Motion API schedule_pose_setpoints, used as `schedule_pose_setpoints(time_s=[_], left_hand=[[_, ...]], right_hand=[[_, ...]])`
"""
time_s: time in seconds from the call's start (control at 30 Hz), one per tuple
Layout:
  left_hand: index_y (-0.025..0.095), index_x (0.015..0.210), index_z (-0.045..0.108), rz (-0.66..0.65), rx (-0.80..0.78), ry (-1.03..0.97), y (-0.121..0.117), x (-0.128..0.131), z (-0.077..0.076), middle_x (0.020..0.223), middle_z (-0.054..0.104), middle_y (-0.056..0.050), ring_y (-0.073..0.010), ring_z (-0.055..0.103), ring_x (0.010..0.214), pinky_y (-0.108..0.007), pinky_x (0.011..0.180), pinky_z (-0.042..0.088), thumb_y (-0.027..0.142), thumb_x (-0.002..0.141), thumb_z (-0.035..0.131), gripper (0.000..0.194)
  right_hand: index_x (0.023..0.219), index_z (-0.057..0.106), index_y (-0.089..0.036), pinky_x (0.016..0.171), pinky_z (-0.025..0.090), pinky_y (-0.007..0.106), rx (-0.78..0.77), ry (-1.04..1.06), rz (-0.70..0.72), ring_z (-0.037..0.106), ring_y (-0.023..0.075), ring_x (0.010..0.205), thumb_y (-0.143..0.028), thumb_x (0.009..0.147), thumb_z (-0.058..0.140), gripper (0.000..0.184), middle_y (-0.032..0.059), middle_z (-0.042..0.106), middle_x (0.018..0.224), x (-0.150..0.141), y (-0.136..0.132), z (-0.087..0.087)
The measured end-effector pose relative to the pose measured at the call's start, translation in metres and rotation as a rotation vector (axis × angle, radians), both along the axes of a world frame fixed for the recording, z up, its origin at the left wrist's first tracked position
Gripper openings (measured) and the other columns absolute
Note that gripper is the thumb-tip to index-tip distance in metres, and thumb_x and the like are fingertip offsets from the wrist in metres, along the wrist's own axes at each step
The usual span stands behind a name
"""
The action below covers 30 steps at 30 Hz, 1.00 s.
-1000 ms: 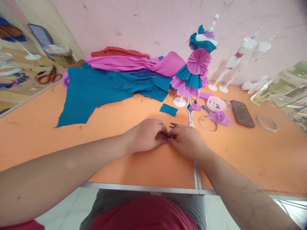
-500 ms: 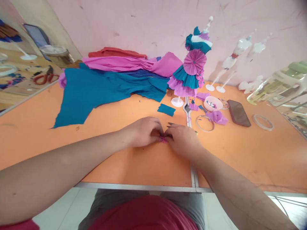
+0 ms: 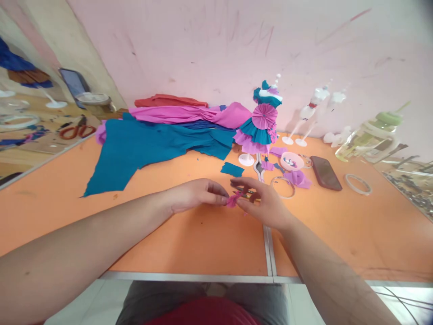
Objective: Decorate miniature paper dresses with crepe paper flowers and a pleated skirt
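Observation:
A small crumpled piece of pink crepe paper (image 3: 232, 200) is pinched between the thumb and fingers of my left hand (image 3: 199, 195). My right hand (image 3: 267, 203) is at its right side, fingers spread, with the thumb tip beside or touching the paper; contact is hard to make out. Partly hidden under the right fingers lies a dark, pointed tool with yellow parts (image 3: 248, 194), perhaps small scissors. Just beyond the hands is a teal paper scrap (image 3: 232, 169). Behind that stands a doll-sized dress form (image 3: 264, 117) in pleated pink and teal paper.
Teal paper (image 3: 162, 140) and pink paper (image 3: 176, 114) spread along the wall. To the right are a pink bowl (image 3: 292, 161), a phone (image 3: 325, 173), clear rings (image 3: 357, 184) and a bottle (image 3: 368, 135). Orange-handled scissors (image 3: 77, 131) lie at the left.
The right fingers have spread away from the pink paper, showing more of it, while the left hand keeps its pinch. The view has tilted upward.

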<state>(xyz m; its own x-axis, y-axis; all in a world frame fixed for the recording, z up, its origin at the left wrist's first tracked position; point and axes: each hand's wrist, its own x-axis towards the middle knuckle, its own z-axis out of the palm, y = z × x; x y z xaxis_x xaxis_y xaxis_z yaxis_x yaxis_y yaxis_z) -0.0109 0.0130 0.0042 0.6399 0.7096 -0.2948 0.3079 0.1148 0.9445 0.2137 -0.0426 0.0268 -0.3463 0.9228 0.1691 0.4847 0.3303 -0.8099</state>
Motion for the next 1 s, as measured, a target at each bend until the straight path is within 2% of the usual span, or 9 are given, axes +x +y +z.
schedule_pose_setpoints(time_s=[0.07, 0.17, 0.23, 0.33, 0.43, 0.67, 0.73, 0.9, 1.0], left_hand=[[0.02, 0.088, 0.078, -0.016, -0.036, -0.004, -0.002, 0.001, 0.002, 0.09, 0.075, -0.004, -0.0229, 0.065, 0.094, -0.03, 0.083, 0.048, 0.051, 0.069, 0.079, 0.036], [0.018, 0.101, 0.075, 0.041, -0.032, -0.102, -0.005, 0.003, 0.003, 0.101, 0.074, -0.008, -0.0247, 0.066, 0.1, -0.032, 0.082, 0.05, 0.059, 0.079, 0.067, 0.047], [0.017, 0.108, 0.072, 0.081, 0.017, -0.152, -0.008, 0.006, 0.004, 0.11, 0.073, -0.011, -0.0263, 0.065, 0.105, -0.035, 0.085, 0.051, 0.06, 0.082, 0.064, 0.051], [0.016, 0.099, 0.073, 0.167, 0.151, -0.078, -0.013, 0.011, 0.005, 0.103, 0.075, -0.01, -0.0273, 0.068, 0.101, -0.038, 0.09, 0.052, 0.054, 0.073, 0.076, 0.046], [0.017, 0.091, 0.075, 0.25, 0.211, -0.051, -0.018, 0.015, 0.005, 0.094, 0.077, -0.008, -0.0265, 0.071, 0.093, -0.039, 0.088, 0.054, 0.053, 0.072, 0.077, 0.041], [0.018, 0.087, 0.075, 0.352, 0.265, -0.157, -0.022, 0.02, 0.007, 0.094, 0.077, -0.006, -0.0253, 0.07, 0.096, -0.038, 0.092, 0.054, 0.049, 0.075, 0.077, 0.034], [0.018, 0.09, 0.075, 0.34, 0.265, -0.175, -0.021, 0.02, 0.005, 0.094, 0.077, -0.006, -0.0252, 0.07, 0.096, -0.038, 0.093, 0.054, 0.049, 0.076, 0.076, 0.033], [0.018, 0.088, 0.074, 0.227, 0.201, -0.13, -0.019, 0.02, -0.001, 0.097, 0.077, -0.007, -0.0284, 0.07, 0.099, -0.042, 0.092, 0.054, 0.049, 0.074, 0.078, 0.034], [0.019, 0.087, 0.075, 0.264, 0.206, -0.133, -0.018, 0.019, -0.004, 0.097, 0.077, -0.007, -0.0292, 0.07, 0.1, -0.043, 0.093, 0.053, 0.048, 0.074, 0.078, 0.033]], right_hand=[[0.102, 0.072, -0.019, 0.06, 0.049, 0.025, -0.096, -0.003, -0.024, 0.061, 0.0147, 0.075, -0.029, 0.081, 0.063, 0.025, 0.005, 0.073, 0.093, -0.002, 0.002, -0.001], [0.086, 0.072, -0.018, 0.057, 0.048, 0.026, -0.185, 0.03, -0.124, 0.059, 0.0134, 0.065, -0.034, 0.081, 0.065, 0.019, 0.0039, 0.072, 0.081, -0.005, 0.006, -0.004], [0.086, 0.072, -0.019, 0.055, 0.049, 0.027, -0.237, 0.077, -0.199, 0.061, 0.0152, 0.066, -0.035, 0.079, 0.067, 0.019, 0.0037, 0.072, 0.08, -0.009, 0.006, -0.005], [0.086, 0.071, -0.02, 0.05, 0.05, 0.026, -0.294, 0.162, -0.275, 0.062, 0.0159, 0.065, -0.036, 0.078, 0.068, 0.018, 0.0035, 0.072, 0.08, -0.016, 0.004, -0.007], [0.088, 0.071, -0.02, 0.044, 0.05, 0.025, -0.327, 0.254, -0.288, 0.059, 0.0149, 0.061, -0.04, 0.079, 0.068, 0.022, 0.0037, 0.071, 0.08, -0.019, 0.001, -0.008], [0.082, 0.069, -0.017, 0.042, 0.05, 0.024, -0.347, 0.387, -0.283, 0.051, 0.0096, 0.051, -0.044, 0.08, 0.068, 0.027, 0.0011, 0.064, 0.073, -0.018, 0.002, -0.015], [0.08, 0.067, -0.018, 0.043, 0.05, 0.024, -0.381, 0.423, -0.279, 0.052, 0.0095, 0.05, -0.044, 0.08, 0.068, 0.027, -0.0001, 0.062, 0.071, -0.018, 0.002, -0.015], [0.095, 0.069, -0.021, 0.047, 0.052, 0.024, -0.374, 0.413, -0.281, 0.06, 0.0142, 0.065, -0.043, 0.079, 0.068, 0.027, 0.0018, 0.066, 0.079, -0.015, 0.002, -0.014], [0.081, 0.068, -0.019, 0.049, 0.05, 0.022, -0.326, 0.371, -0.31, 0.057, 0.0127, 0.063, -0.045, 0.079, 0.069, 0.026, 0.0011, 0.064, 0.073, -0.014, 0.002, -0.014]])
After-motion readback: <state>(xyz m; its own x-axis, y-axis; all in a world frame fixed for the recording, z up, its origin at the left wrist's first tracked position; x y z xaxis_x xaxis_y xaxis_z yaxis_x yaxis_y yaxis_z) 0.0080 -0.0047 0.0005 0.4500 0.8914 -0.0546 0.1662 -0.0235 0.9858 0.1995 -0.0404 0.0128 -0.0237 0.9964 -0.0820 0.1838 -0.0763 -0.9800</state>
